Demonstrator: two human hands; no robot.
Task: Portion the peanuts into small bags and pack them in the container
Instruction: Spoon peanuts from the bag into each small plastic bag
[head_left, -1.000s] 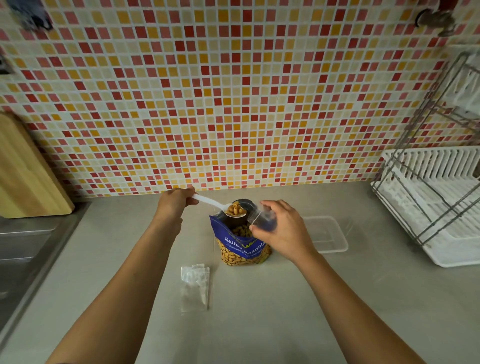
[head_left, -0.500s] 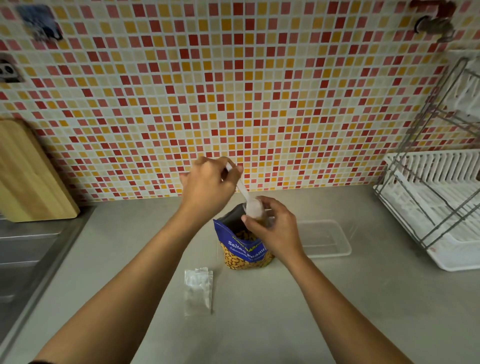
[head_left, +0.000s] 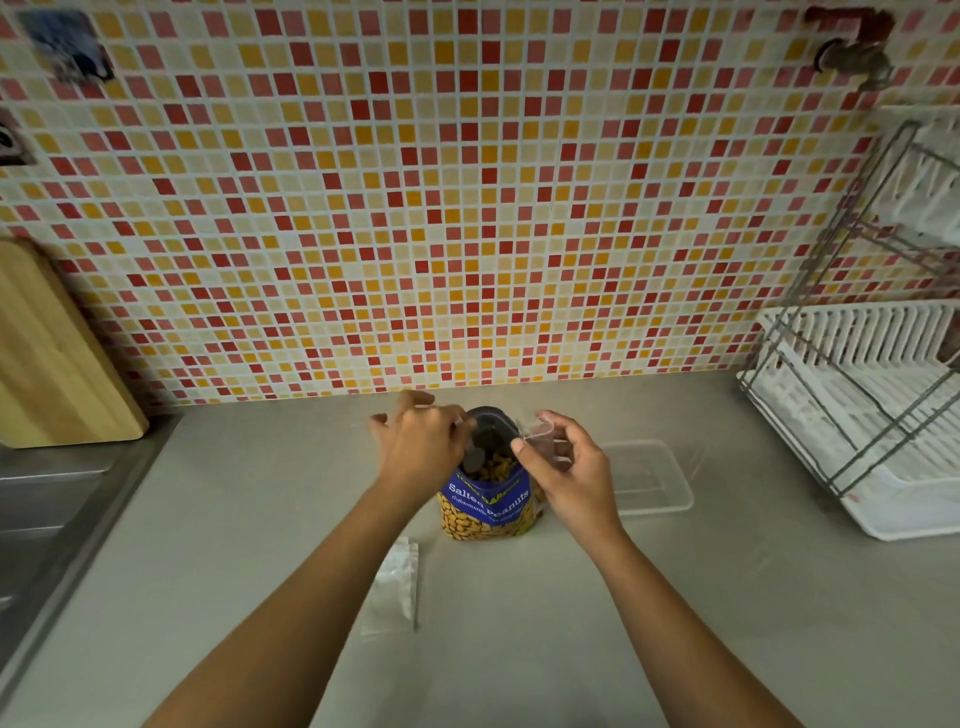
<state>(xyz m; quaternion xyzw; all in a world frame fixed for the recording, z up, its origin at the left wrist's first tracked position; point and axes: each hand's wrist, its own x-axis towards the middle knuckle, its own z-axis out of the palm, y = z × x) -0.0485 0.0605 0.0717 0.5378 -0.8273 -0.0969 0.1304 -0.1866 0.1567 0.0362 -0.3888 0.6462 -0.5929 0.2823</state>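
With the left hand (head_left: 421, 447) gripping the spoon (head_left: 474, 458) inside the Salted Peanuts pouch (head_left: 488, 506) on the desk (head_left: 519, 649), scoop modestly while the right hand (head_left: 563, 467) pinches the small bag (head_left: 543, 434) open just beside.

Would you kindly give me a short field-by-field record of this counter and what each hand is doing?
left hand: pinches spoon, dipped into peanut bag
right hand: holds small clear bag beside the peanut bag's mouth
container: clear, on counter right of peanut bag
spare bags: flat on counter, nearer the person
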